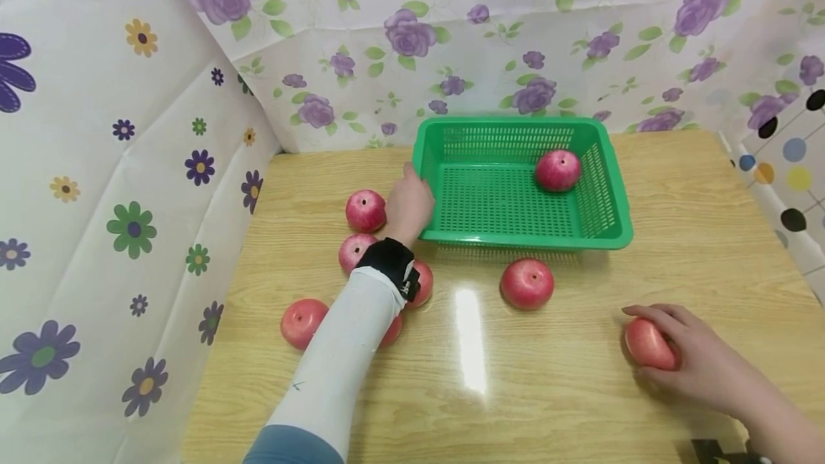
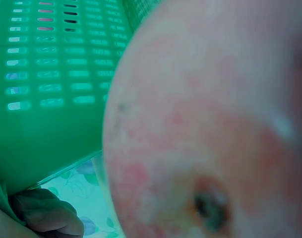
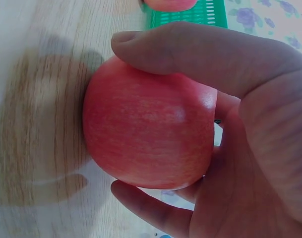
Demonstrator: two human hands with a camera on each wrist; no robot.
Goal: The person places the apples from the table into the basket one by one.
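Note:
My left hand (image 1: pixel 411 205) grips the left rim of a green plastic basket (image 1: pixel 515 240). In the left wrist view its curled fingers (image 2: pixel 46 213) show below the basket's edge, and a blurred apple (image 2: pixel 190 124) fills much of the picture. At the right, my right hand (image 1: pixel 705 364) holds a red apple (image 1: pixel 649 344) low over the table. The right wrist view has the thumb (image 3: pixel 165 47) on one side of that apple and fingers on the other. One darker red apple (image 1: pixel 558 170) lies inside the basket, towards its right end.
Another apple (image 1: pixel 527 283) sits on the wooden table (image 1: pixel 567 392) just in front of the basket. Several apples, among them a dark red one (image 1: pixel 365 210) and a paler one (image 1: pixel 303 323), lie around my left forearm, partly covered by it. Flowered sheeting (image 1: pixel 361 41) stands behind.

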